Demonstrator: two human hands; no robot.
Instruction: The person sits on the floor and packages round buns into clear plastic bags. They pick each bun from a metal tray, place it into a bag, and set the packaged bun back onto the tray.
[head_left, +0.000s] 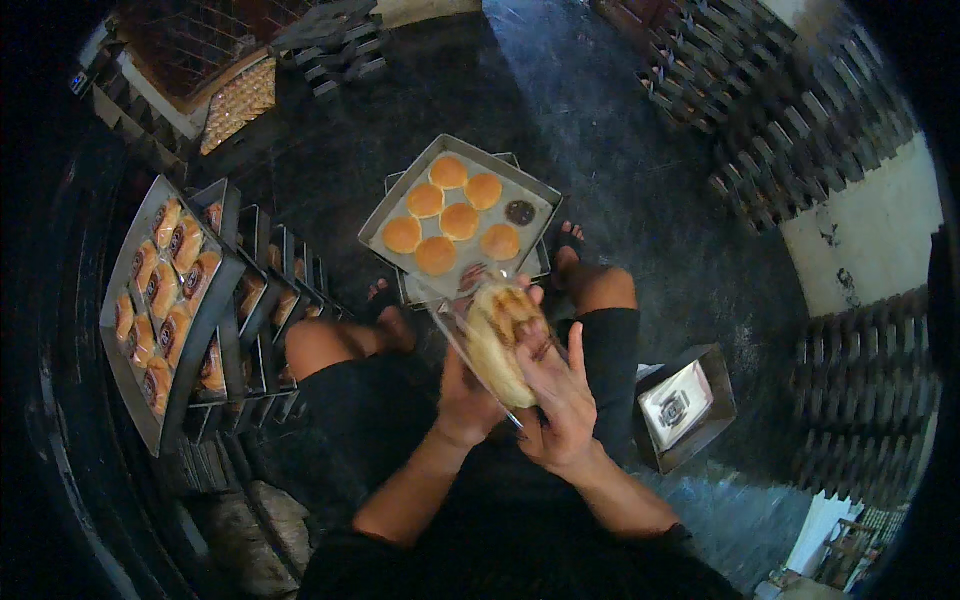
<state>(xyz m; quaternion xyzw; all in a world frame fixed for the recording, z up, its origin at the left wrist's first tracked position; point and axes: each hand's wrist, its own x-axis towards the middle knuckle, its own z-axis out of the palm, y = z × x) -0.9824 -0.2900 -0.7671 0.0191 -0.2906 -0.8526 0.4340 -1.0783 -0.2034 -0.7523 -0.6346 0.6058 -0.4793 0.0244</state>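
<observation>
A golden bun (495, 360) in a clear plastic bag (466, 330) is held in front of my lap, tilted on its side. My left hand (469, 409) supports the bag from below and behind, its fingers partly hidden. Against the printed side of the bag, my right hand (559, 397) presses with its fingers, thumb apart. Just beyond, a square metal tray (375, 240) lined with pale paper holds several round unwrapped buns (459, 221). One dark round spot (520, 213) shows on the liner near the tray's right corner.
Stacked metal trays (217, 292) at my left hold several bagged buns (163, 291). Right of my knee, a metal box (712, 382) contains a pile of printed plastic bags (675, 405). More trays (862, 390) are stacked along the right wall. My feet flank the middle tray.
</observation>
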